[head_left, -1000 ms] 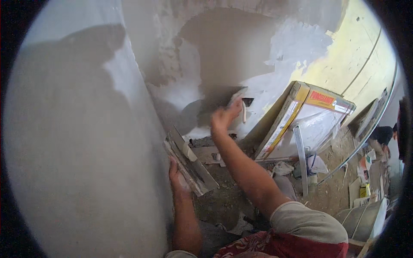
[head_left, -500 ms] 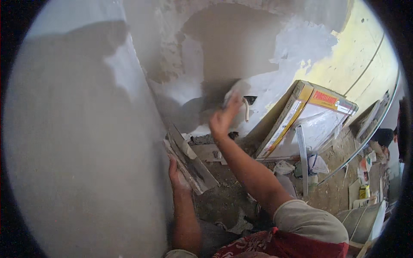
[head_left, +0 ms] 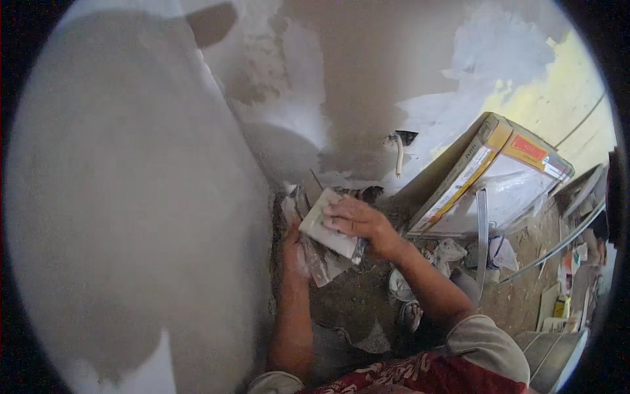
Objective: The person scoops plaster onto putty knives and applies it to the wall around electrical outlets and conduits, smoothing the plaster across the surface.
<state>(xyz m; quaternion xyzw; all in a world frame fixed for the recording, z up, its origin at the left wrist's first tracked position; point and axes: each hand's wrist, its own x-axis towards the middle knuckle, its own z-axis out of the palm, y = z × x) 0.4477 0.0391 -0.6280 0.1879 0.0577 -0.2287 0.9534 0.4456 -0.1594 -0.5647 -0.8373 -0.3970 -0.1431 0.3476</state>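
My left hand (head_left: 294, 253) is closed around the edge of a long, flat trowel-like tool (head_left: 323, 268) smeared with grey plaster. My right hand (head_left: 364, 222) grips a wide, cream-coloured putty spatula (head_left: 320, 230), its fingers spread over the flat face. The spatula lies tilted across the top of the smeared tool and hides part of it; whether the two touch is hard to tell. Both are in front of the low corner where the left wall (head_left: 144, 197) meets the far wall (head_left: 354, 92), which carries a darker, damp-looking coat of plaster.
A beige cable (head_left: 399, 157) sticks out of a hole in the far wall. At the right, a flat carton (head_left: 518, 177) leans against the wall, with a metal strip (head_left: 482, 236) before it. Bags and debris (head_left: 449, 253) lie on the dirt-covered floor.
My right hand has come down from the far wall near the cable to the tool in my left hand. The view has shifted slightly.
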